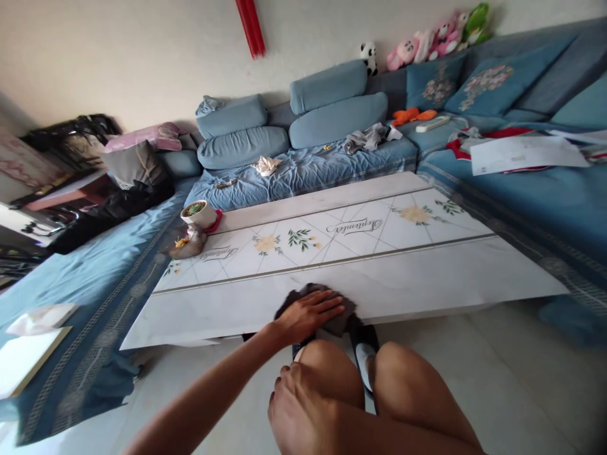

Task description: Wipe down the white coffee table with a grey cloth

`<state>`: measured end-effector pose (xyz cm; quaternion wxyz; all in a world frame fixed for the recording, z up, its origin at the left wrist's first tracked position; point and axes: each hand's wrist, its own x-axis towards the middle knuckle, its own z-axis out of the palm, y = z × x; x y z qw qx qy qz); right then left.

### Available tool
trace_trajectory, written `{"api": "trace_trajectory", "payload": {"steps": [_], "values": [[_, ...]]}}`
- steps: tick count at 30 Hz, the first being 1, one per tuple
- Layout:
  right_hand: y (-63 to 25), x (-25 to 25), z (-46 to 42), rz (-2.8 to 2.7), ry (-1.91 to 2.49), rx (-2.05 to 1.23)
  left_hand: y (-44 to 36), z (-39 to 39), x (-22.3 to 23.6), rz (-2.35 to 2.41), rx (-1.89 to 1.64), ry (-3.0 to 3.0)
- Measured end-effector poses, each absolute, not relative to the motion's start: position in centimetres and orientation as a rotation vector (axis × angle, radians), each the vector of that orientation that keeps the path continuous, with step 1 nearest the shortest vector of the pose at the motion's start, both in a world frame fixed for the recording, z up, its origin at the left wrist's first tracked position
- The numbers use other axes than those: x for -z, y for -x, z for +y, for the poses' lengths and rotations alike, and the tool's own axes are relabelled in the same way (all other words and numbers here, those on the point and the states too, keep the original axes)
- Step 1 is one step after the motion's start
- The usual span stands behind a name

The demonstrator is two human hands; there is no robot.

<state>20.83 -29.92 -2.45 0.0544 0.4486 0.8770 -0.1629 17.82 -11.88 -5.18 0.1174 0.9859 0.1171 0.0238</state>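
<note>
**While the right hand (301,407) rests on the left knee (329,370), the left hand (310,313) covers a dark cloth (339,323) at the table's near edge**

Nearest, the right hand curves over the knee; its palm is hidden, so I cannot tell whether it holds anything. Beyond the knees, a dark slipper (365,344) shows below the tabletop (427,275). The left hand lies flat, fingers stretched over the cloth rather than wrapped around it, and part of the cloth droops past the edge.

Across the table runs a printed floral band (332,237). At its far left corner stand a potted succulent (202,216) on a red saucer (218,221) and, just in front, a small ornament (its exact form is unclear) (192,246), both well apart from the cloth.

Farther back, the blue sofa (308,167) bears a crumpled cream cloth (267,165), a grey garment (366,139), an orange toy (412,115) and white paper (526,155). Plush toys (446,39) line its back; a red hanging (250,28) decorates the wall (142,50).
</note>
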Motion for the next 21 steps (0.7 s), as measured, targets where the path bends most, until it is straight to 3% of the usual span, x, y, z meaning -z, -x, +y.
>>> {"api": "trace_trajectory", "payload": {"steps": [3,5,9,11,16,18,21], "values": [[-21.5,-0.3,-28.4,2.644,-1.160,0.525,-25.8,-11.9,5.4,0.209,-0.140,-2.914],[-21.7,-2.1,-27.6,2.602,-1.027,0.545,-27.1,-11.5,5.1,0.152,-0.158,-2.918],[-22.0,-4.3,-27.6,2.651,-0.968,0.411,-17.9,-9.9,5.3,0.149,-0.167,-2.871],[-22.2,-4.4,-28.2,2.680,-0.963,0.415,-9.7,-8.4,5.3,0.376,-0.181,-2.838],[-22.5,-3.3,-29.1,2.693,-1.030,0.389,5.4,-2.6,4.7,1.655,-0.380,-2.539],[-22.5,-3.1,-29.2,2.705,-1.068,0.366,5.2,-0.8,5.0,1.936,-0.468,-2.404],[-22.4,-3.1,-29.1,2.706,-1.016,0.338,-1.7,-0.1,5.8,1.936,-0.529,-2.376]]}}
